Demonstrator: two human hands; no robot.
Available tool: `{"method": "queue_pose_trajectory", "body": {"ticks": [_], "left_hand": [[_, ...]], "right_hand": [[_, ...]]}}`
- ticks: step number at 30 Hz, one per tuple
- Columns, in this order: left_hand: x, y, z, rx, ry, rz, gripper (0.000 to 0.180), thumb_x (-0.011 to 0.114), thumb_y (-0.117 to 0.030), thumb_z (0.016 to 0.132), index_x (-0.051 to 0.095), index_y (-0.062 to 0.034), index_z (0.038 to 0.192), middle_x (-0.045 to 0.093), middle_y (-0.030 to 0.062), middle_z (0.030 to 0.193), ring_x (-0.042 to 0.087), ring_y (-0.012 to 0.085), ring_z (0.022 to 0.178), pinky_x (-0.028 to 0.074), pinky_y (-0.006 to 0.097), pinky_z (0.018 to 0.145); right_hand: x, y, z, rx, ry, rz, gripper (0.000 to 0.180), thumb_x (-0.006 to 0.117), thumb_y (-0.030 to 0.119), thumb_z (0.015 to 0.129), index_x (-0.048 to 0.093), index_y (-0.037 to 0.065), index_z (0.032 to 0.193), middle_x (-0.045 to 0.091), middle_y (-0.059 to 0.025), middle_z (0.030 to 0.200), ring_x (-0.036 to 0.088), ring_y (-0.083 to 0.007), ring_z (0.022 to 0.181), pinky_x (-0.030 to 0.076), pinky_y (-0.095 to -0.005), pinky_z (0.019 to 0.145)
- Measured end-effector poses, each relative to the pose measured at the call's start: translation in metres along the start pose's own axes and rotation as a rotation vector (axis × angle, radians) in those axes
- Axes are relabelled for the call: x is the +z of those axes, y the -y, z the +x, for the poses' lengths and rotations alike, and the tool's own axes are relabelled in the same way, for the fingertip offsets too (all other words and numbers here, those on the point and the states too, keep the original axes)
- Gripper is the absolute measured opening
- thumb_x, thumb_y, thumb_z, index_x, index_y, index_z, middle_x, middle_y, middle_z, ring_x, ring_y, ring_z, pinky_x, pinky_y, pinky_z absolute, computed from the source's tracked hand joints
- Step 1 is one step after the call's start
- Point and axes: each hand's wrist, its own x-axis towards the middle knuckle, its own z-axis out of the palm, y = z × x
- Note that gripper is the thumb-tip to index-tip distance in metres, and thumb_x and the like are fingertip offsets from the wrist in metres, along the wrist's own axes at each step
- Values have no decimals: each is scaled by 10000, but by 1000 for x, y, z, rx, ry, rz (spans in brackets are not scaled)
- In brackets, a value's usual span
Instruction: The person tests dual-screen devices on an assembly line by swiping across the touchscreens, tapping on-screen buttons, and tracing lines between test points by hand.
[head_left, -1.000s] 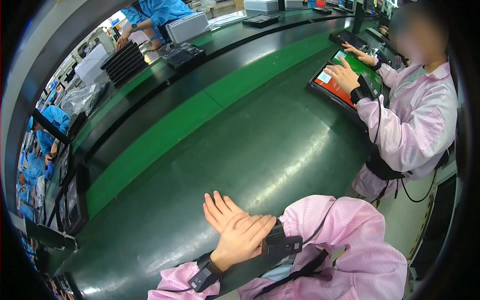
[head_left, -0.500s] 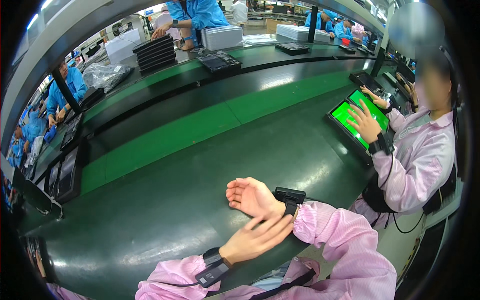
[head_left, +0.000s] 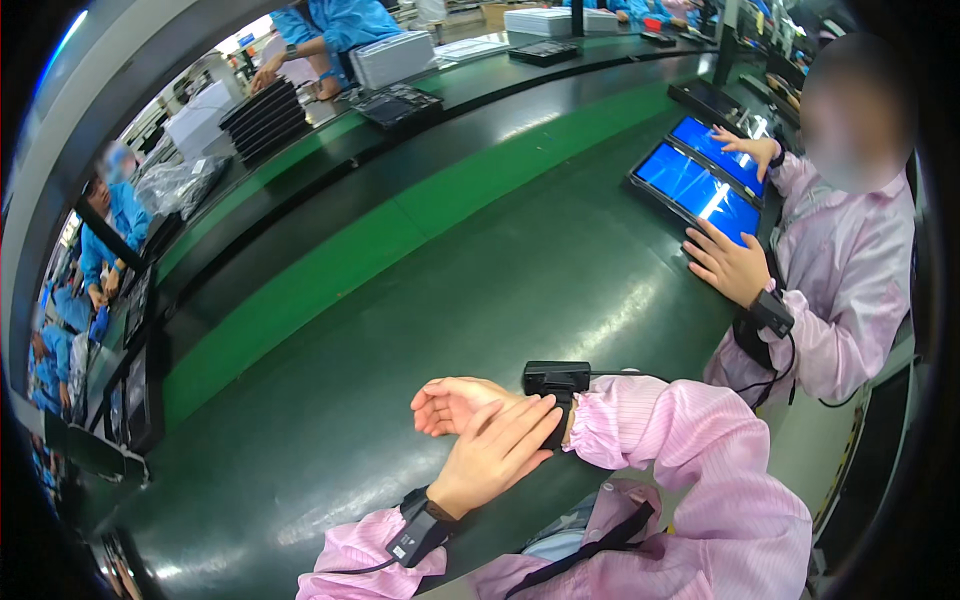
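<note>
My left hand [head_left: 487, 462] lies across my right wrist, fingers stretched out flat over the black wrist strap [head_left: 562, 418]. A small black box-shaped device [head_left: 556, 377] sits on top of that strap, with a cable running along the pink sleeve. Beneath it, my right hand [head_left: 446, 405] is turned palm partly up above the dark green worktop [head_left: 330, 450]. Its fingers curl loosely and hold nothing. Another black device [head_left: 420, 535] is strapped to my left wrist.
On the right, a co-worker in pink [head_left: 840, 270] has hands at two blue-lit screens [head_left: 700, 188] in a dark tray. Across the belt [head_left: 390, 215] are an opened device [head_left: 398, 105], stacked black trays [head_left: 264, 122], a plastic bag [head_left: 178, 185] and people in blue.
My left hand has settled onto the right wrist strap. Both hands sit slightly farther left in view. The co-worker's screens went from green to blue, and that person's nearer hand lowered.
</note>
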Motion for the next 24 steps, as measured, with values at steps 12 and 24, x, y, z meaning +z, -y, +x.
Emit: {"method": "queue_pose_trajectory", "body": {"ticks": [12,24], "left_hand": [[5,16,9,-42,-12,-116,547,778,-180,693,562,-46,1177,554,120,1233,532,255,1138,331,417,1011],[36,-6,11,-748,-4,-1589,230,533,-146,943,542,37,1082,617,64,975,581,114,949,455,241,820]], "right_hand": [[-3,32,-4,205,-67,230,380,466,401,940,557,43,1028,615,-94,910,578,-188,846,478,-331,781],[32,77,-36,-330,-18,703,376,498,380,890,544,7,881,524,-116,791,454,-216,729,390,-333,677]]}}
